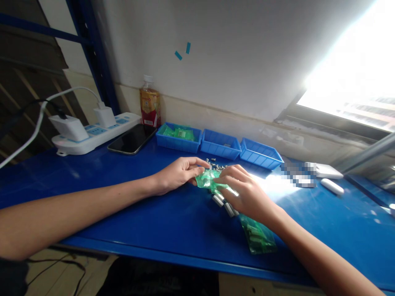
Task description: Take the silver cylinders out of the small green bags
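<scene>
Between my hands is a small green plastic bag (206,180), held just above the blue table. My left hand (182,173) pinches its left edge between thumb and fingers. On the other side my right hand (239,187) has its fingers curled on the bag, and its fingertips are partly hidden. Behind the bag lies a scatter of small metal screws (213,160). Several metal cylinders (228,209) lie under and in front of my right hand. A second green bag (258,235), with long pieces inside, rests near my right wrist.
Three blue bins stand along the wall: the left bin (179,144) holds green bags, the middle bin (220,144) a small piece, beside the right bin (261,154). A phone (132,139), power strip (98,133) and drink bottle (150,102) are at left. A white object (332,186) lies right.
</scene>
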### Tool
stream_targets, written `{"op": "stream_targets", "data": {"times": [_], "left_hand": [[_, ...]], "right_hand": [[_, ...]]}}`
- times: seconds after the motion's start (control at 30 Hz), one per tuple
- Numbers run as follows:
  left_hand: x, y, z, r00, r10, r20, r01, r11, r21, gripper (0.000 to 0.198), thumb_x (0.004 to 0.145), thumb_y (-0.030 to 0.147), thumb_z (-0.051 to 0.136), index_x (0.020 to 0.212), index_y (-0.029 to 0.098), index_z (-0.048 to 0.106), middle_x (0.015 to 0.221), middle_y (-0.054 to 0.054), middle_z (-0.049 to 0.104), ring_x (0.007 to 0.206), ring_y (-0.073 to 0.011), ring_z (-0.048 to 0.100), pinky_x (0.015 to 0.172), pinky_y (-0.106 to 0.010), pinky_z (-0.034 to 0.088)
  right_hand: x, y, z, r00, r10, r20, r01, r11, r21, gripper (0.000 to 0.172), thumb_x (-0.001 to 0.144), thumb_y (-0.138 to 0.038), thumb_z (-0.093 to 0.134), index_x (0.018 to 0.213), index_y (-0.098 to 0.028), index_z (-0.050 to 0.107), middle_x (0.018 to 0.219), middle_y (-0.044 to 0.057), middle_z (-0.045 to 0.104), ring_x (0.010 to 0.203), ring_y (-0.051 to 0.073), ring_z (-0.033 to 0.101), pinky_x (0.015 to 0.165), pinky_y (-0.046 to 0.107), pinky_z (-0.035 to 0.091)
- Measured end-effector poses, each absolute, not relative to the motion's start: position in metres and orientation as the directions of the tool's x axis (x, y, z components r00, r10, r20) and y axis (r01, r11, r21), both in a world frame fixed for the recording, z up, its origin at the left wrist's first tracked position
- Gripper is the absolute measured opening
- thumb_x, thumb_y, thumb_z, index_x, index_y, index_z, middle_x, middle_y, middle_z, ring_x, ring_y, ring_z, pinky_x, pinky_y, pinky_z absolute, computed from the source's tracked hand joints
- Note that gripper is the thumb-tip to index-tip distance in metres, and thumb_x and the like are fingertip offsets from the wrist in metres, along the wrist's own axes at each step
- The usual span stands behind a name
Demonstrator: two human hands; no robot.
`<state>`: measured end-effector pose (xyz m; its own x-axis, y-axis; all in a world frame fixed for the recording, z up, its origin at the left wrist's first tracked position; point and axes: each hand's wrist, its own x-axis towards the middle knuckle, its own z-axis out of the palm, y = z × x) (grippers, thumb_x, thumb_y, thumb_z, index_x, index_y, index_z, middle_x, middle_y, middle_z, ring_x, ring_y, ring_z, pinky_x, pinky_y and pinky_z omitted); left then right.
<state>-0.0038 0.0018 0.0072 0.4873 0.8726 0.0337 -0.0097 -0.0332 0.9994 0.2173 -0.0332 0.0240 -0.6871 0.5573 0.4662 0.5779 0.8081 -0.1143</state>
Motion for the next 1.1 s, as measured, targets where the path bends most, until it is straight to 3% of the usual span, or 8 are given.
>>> {"op": "stream_targets", "data": {"times": [0.33, 0.47, 0.57, 0.63, 0.7, 0.8, 0.87, 1.1], "left_hand": [[-0.009, 0.003, 0.008, 0.487, 0.873, 0.014, -0.225, 0.110, 0.968, 0.045, 0.078, 0.027, 0.072, 0.119, 0.019, 0.055, 0.102, -0.006, 0.065, 0.083, -0.0124, 0.061, 0.068, -0.022, 0.047], [-0.009, 0.004, 0.004, 0.499, 0.859, 0.111, -0.206, -0.007, 0.979, 0.043, 0.079, 0.024, 0.070, 0.119, 0.019, 0.055, 0.108, -0.007, 0.064, 0.084, -0.0119, 0.061, 0.067, -0.021, 0.047], [-0.006, -0.001, 0.004, 0.498, 0.822, 0.275, -0.095, -0.264, 0.960, 0.028, 0.082, 0.024, 0.065, 0.109, 0.016, 0.061, 0.102, -0.006, 0.066, 0.086, -0.0143, 0.062, 0.072, -0.025, 0.049], [-0.005, -0.009, 0.006, 0.486, 0.752, 0.445, 0.024, -0.520, 0.854, 0.017, 0.087, 0.023, 0.060, 0.103, 0.017, 0.064, 0.102, -0.006, 0.064, 0.090, -0.0147, 0.062, 0.077, -0.026, 0.049], [-0.005, -0.017, 0.010, 0.511, 0.605, 0.611, 0.095, -0.746, 0.659, 0.016, 0.089, 0.020, 0.057, 0.102, 0.019, 0.066, 0.101, -0.005, 0.061, 0.094, -0.0141, 0.059, 0.083, -0.026, 0.048], [-0.007, -0.026, 0.016, 0.592, 0.387, 0.707, 0.100, -0.906, 0.412, 0.018, 0.090, 0.017, 0.056, 0.105, 0.018, 0.066, 0.095, -0.006, 0.059, 0.089, -0.0131, 0.058, 0.080, -0.024, 0.048], [-0.008, -0.028, 0.018, 0.617, 0.317, 0.720, 0.093, -0.938, 0.333, 0.016, 0.089, 0.019, 0.058, 0.103, 0.017, 0.064, 0.090, -0.006, 0.059, 0.083, -0.0128, 0.057, 0.076, -0.023, 0.047], [-0.011, -0.020, 0.013, 0.488, 0.571, 0.661, 0.246, -0.816, 0.524, 0.012, 0.096, 0.025, 0.044, 0.096, 0.017, 0.052, 0.078, 0.001, 0.055, 0.062, -0.0082, 0.047, 0.060, -0.019, 0.039]], "right_hand": [[0.216, -0.034, 0.026, -0.621, 0.615, 0.486, 0.645, 0.753, -0.128, 0.023, 0.089, -0.027, 0.055, 0.110, -0.020, 0.062, 0.098, 0.009, 0.063, 0.091, 0.023, 0.057, 0.078, 0.040, 0.051], [0.213, -0.037, 0.030, -0.495, 0.720, 0.486, 0.690, 0.666, -0.284, 0.023, 0.090, -0.033, 0.052, 0.106, -0.020, 0.063, 0.096, 0.009, 0.063, 0.091, 0.022, 0.057, 0.077, 0.036, 0.049], [0.210, -0.040, 0.035, -0.416, 0.811, 0.413, 0.686, 0.577, -0.443, 0.027, 0.093, -0.039, 0.046, 0.094, -0.019, 0.065, 0.091, 0.006, 0.062, 0.087, 0.019, 0.058, 0.077, 0.033, 0.046], [0.207, -0.044, 0.039, -0.398, 0.852, 0.339, 0.647, 0.523, -0.554, 0.039, 0.094, -0.045, 0.039, 0.081, -0.018, 0.064, 0.080, 0.004, 0.061, 0.078, 0.017, 0.057, 0.070, 0.030, 0.045], [0.203, -0.048, 0.041, -0.369, 0.890, 0.267, 0.602, 0.448, -0.661, 0.050, 0.094, -0.052, 0.033, 0.068, -0.018, 0.059, 0.067, 0.002, 0.056, 0.065, 0.015, 0.053, 0.060, 0.027, 0.041], [0.198, -0.054, 0.041, -0.291, 0.938, 0.190, 0.561, 0.328, -0.760, 0.052, 0.091, -0.055, 0.036, 0.058, -0.018, 0.052, 0.055, -0.001, 0.046, 0.054, 0.012, 0.044, 0.050, 0.024, 0.033], [0.197, -0.054, 0.038, -0.263, 0.947, 0.184, 0.552, 0.304, -0.776, 0.047, 0.089, -0.051, 0.042, 0.056, -0.018, 0.048, 0.052, -0.003, 0.039, 0.051, 0.010, 0.037, 0.047, 0.024, 0.028], [0.205, -0.039, 0.027, -0.210, 0.894, 0.395, 0.650, 0.429, -0.627, 0.040, 0.090, -0.040, 0.044, 0.057, -0.020, 0.035, 0.053, -0.006, 0.029, 0.050, 0.009, 0.029, 0.048, 0.024, 0.021]]}}
